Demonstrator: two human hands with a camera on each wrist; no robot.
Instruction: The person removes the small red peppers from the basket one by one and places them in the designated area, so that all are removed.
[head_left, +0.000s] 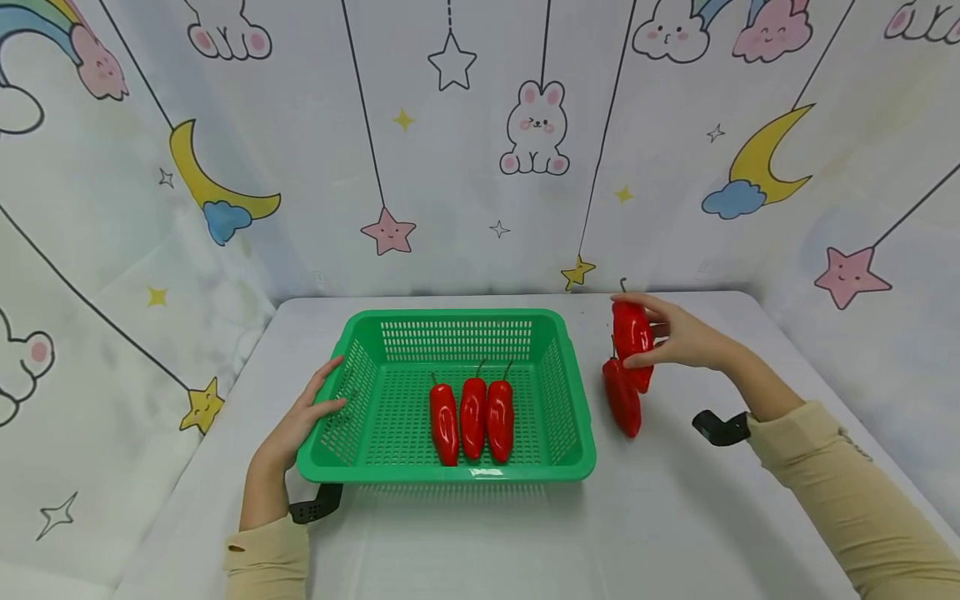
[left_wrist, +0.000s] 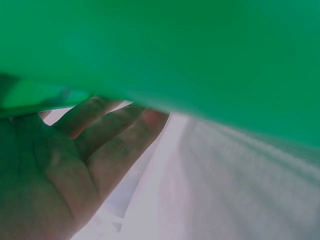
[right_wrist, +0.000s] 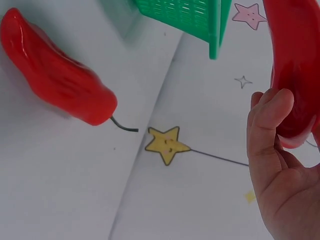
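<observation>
At the back right of the table, my right hand [head_left: 678, 333] pinches a glossy red chili pepper [head_left: 630, 329] between thumb and fingers, its thin stem pointing up. A second red pepper [head_left: 622, 400] lies on the table just below it in the head view, and the right wrist view shows that pepper [right_wrist: 60, 72] with its dark stem. My left hand [head_left: 294, 425] holds the left rim of a green plastic basket [head_left: 446, 475], thumb over the edge; the left wrist view has its fingers [left_wrist: 120, 150] beneath the rim. Three red peppers [head_left: 472, 418] lie side by side inside the basket.
The table has a white cover [head_left: 480, 542]. A wall cloth [head_left: 465, 167] with rabbits, stars and moons hangs behind and at both sides. Each wrist wears a black camera mount, the right one [head_left: 720, 427] near the sleeve cuff.
</observation>
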